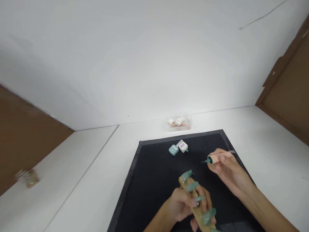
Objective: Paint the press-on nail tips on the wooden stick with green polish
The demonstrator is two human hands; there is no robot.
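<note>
My left hand (181, 204) is closed around a wooden nail display stand (197, 211) low over the black mat. Along the wood sit several green false nails (191, 186), with a shiny round metal piece near my thumb. To the right, my right hand (225, 167) grips a nail polish brush by its peach cap (220, 157). Its dark green bristle end points left, apart from the false nails. Farther back on the mat lie a white polish bottle (183, 146) with a green neck and a light blue-green bottle or cap (173, 150).
Behind the black mat (149, 180), a clear plastic box (178, 125) holds several white-and-peach bottles on the white table (130, 132). A blurred small object (30, 178) stands at the far left. White and brown panels surround the table.
</note>
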